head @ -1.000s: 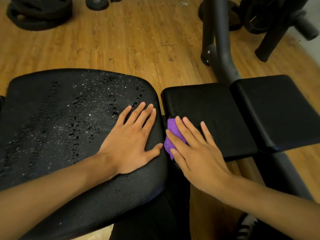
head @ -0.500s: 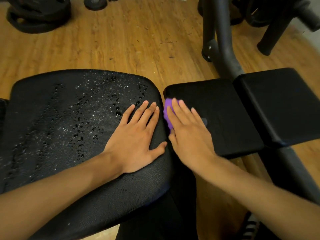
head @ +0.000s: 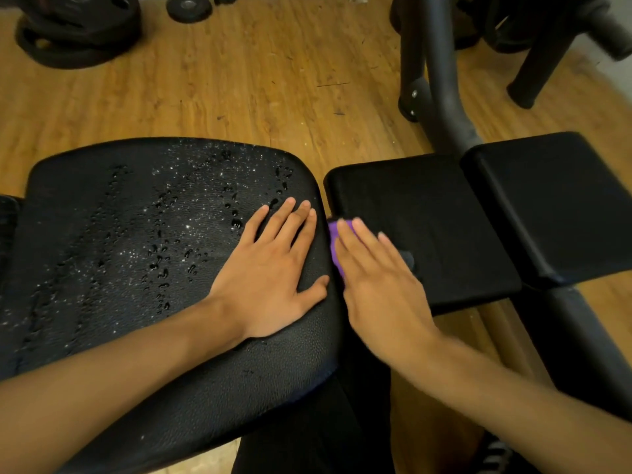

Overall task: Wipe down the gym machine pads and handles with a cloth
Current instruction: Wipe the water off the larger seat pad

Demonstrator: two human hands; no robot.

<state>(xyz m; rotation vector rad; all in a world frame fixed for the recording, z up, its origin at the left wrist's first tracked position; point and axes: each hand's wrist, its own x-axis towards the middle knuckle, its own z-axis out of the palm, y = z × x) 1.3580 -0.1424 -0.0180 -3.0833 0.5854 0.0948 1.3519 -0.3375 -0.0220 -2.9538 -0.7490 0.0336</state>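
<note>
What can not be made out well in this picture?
Head view only.
- Purple cloth: mostly hidden under the right hand.
- Its fingers: blurred by motion.
- Weight plates: cut off by the top edge.
- Shoe: cut off by the bottom edge.
- Large wet pad: near part covered by the left forearm.

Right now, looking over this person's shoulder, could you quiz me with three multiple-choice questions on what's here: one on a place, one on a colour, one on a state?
1. Where is the cloth?
A) on the floor
B) under the right hand on the middle pad
C) over a weight plate

2. What colour is it?
A) white
B) green
C) purple

3. How is the large pad under the left hand?
A) beaded with droplets
B) dusty
C) covered by a towel

Answers: 1 B, that hand presses it there; 2 C, a purple edge shows beside the hand; 3 A, drops glint across it.
</note>
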